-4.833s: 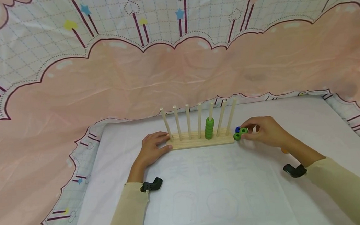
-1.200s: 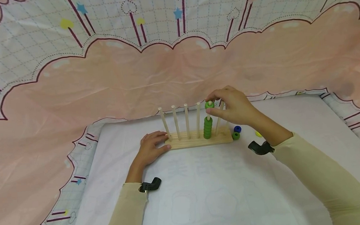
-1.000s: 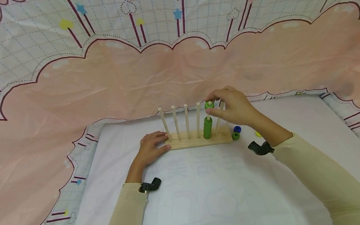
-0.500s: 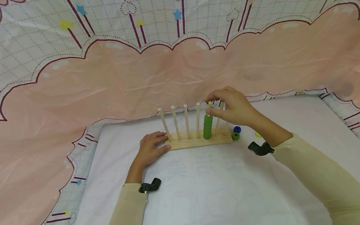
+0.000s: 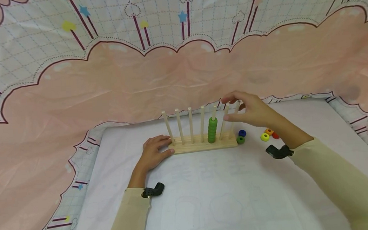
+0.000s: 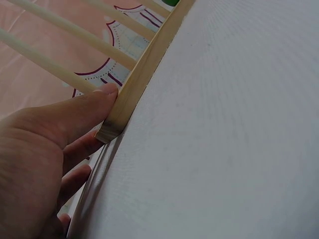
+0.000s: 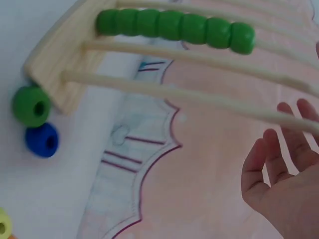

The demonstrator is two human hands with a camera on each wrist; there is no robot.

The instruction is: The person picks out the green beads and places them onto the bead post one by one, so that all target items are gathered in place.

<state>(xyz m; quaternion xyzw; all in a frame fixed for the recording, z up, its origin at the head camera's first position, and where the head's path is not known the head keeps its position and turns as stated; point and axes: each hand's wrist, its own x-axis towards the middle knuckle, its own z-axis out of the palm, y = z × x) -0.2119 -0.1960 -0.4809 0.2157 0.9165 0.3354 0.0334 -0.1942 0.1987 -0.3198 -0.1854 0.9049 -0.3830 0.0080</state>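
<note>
A wooden peg rack [image 5: 186, 148] with several upright pegs stands on the white surface. A column of green beads [image 5: 212, 130] is threaded on its fifth peg from the left. My left hand [image 5: 154, 150] grips the rack's left end, with the thumb [image 6: 89, 107] on the base. My right hand [image 5: 253, 109] is raised beside the tops of the two rightmost pegs, its fingers parted and holding nothing. Against the rack's right end lie a loose green bead [image 7: 31, 107] and a blue bead [image 7: 42, 140].
Further right lie a yellow bead [image 5: 264, 137], an orange bead [image 5: 269, 131] and a red bead [image 5: 275, 135], partly under the right forearm. A patterned peach cloth [image 5: 182, 80] rises behind the white surface [image 5: 208, 198].
My right hand picked up a green bead from the right and brought it over the fifth peg. The bead dropped onto the column, and the hand moved right. My left hand stayed put.
</note>
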